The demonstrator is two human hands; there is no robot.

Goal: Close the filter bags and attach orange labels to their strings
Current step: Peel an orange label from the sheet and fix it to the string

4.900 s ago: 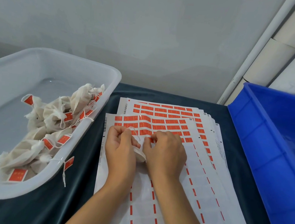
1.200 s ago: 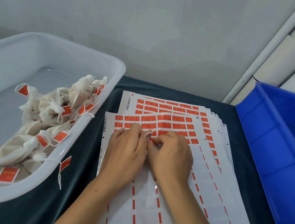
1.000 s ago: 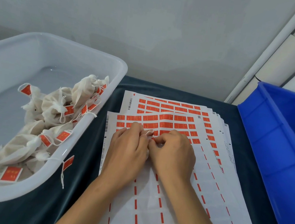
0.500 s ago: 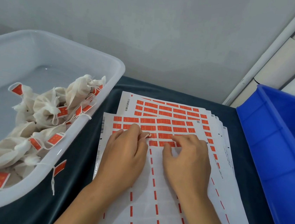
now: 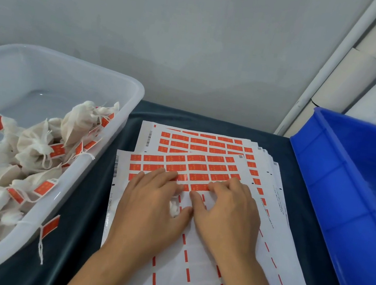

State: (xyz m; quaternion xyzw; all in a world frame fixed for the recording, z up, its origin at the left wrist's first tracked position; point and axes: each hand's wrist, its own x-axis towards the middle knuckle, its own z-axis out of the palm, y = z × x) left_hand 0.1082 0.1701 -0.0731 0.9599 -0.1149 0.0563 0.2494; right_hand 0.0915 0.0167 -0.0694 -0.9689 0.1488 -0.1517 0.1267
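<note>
since half a second ago, our right hand has slid toward frame centre, fingers flat on the white sheet of orange labels. our left hand covers a small white filter bag; we cannot tell its grip. at left, a translucent plastic tub holds labelled bags. the blue plastic crate sits right.

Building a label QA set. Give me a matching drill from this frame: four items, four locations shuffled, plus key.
Items:
1. white tub
2. blue bin
3. label sheets
4. filter bag

Locations:
A. under the left hand
B. table's left side
C. table's middle, under both hands
D. table's right side

Pairs: 1-B, 2-D, 3-C, 4-A
</note>
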